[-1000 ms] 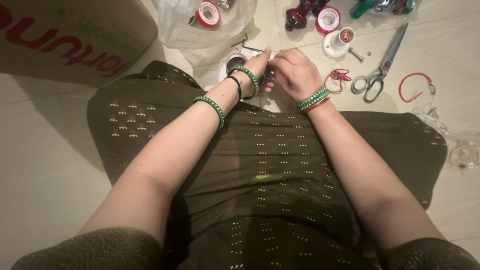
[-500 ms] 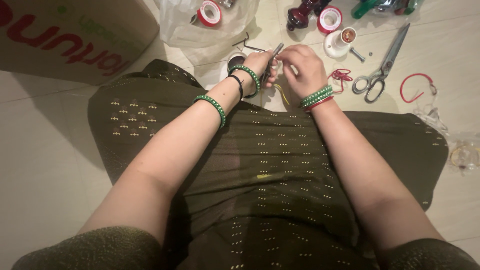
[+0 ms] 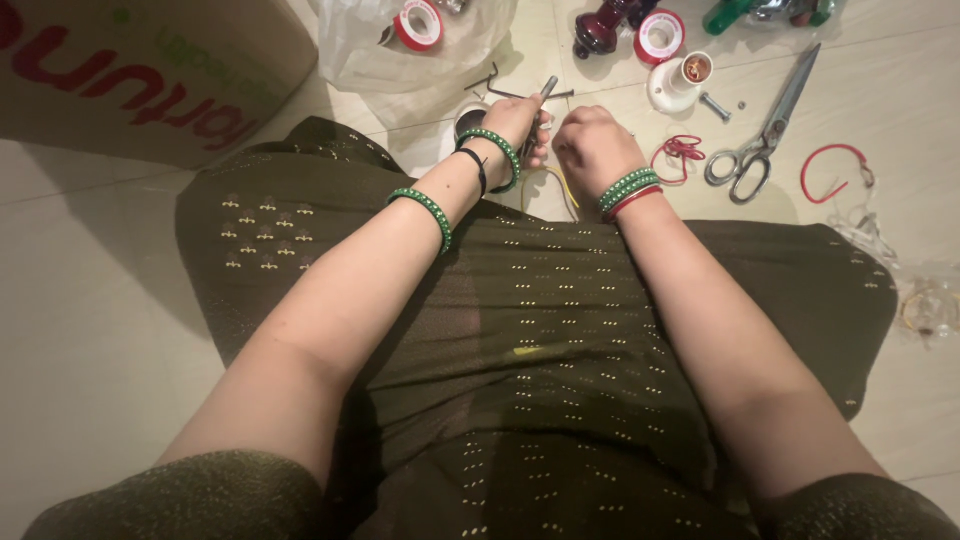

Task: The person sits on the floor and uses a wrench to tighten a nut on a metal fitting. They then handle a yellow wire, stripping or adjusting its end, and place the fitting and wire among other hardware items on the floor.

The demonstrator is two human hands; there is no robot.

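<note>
- A slim grey metal tool (image 3: pixel 545 95) stands nearly upright in the left hand (image 3: pixel 515 120), whose fingers are curled shut around its lower part, over the floor just beyond the dark green dress (image 3: pixel 560 330).
- The right hand (image 3: pixel 592 148) sits just right of the tool, knuckles up; its fingers are bunched together, and I cannot tell what they pinch. Thin yellow wire (image 3: pixel 560 185) loops down just below the tool, between the two wrists.
- Risk, as I judge it: the tool's tip works close to the right fingertips, so a slip could jab them, and a hard pull could snap or kink the wire.
- Scissors (image 3: pixel 765 130) lie well right of the tool, a white roll of tape (image 3: pixel 660 38) and a small white holder (image 3: pixel 680 80) up and to its right.
- A cardboard box (image 3: pixel 150 70) sits far left of the tool.
</note>
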